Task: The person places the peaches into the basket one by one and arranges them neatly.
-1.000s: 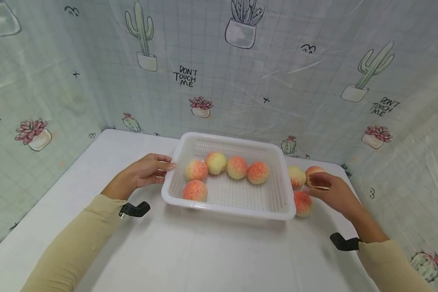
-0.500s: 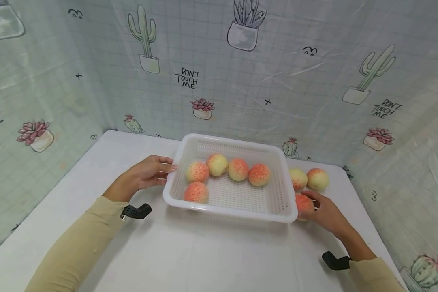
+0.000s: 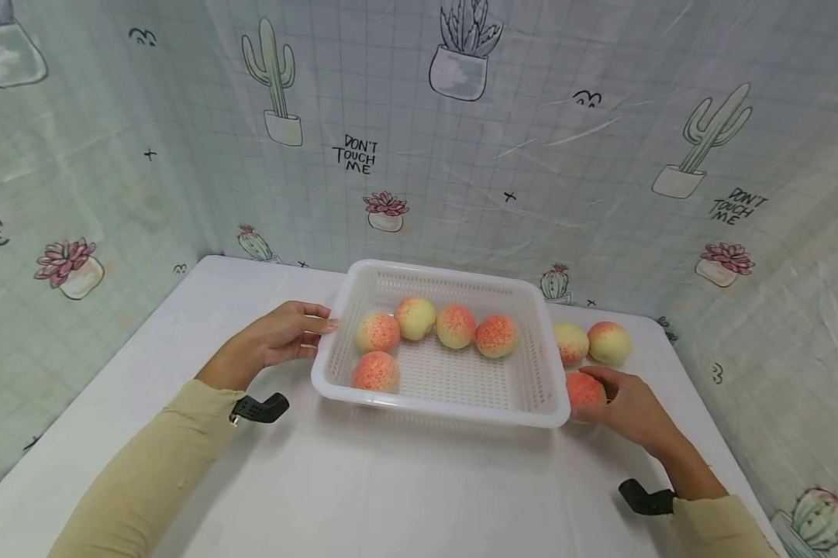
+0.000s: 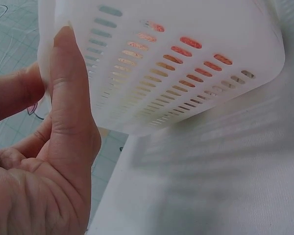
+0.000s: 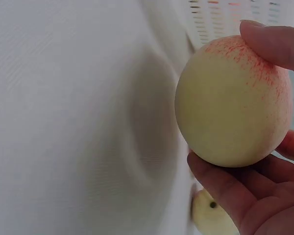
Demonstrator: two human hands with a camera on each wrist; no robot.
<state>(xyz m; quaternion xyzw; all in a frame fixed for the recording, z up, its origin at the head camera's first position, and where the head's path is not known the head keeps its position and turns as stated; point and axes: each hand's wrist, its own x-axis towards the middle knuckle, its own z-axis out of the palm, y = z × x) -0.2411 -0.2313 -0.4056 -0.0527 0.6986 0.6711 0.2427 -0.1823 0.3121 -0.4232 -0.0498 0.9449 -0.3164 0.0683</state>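
A white plastic basket (image 3: 439,408) with slotted walls holds several yellow-and-red peaches, one of them a reddish peach (image 3: 375,372) at its front left. My left hand (image 3: 287,335) pinches the basket's left rim; in the left wrist view the thumb (image 4: 68,78) lies along the outside of the wall. Right of the basket, my right hand (image 3: 638,409) grips a peach (image 3: 585,396) between thumb and fingers. In the right wrist view that peach (image 5: 230,105) shows its pale yellow side, with a shadow on the white surface beside it.
Two more peaches, a nearer-to-basket peach (image 3: 570,343) and a farther-right peach (image 3: 609,342), lie on the white table (image 3: 419,488) behind my right hand. A cactus-print curtain (image 3: 419,155) hangs behind the table and along both sides.
My right hand has moved from beside the back peaches toward the front one and taken hold of it. The left hand has stayed at the basket's rim.
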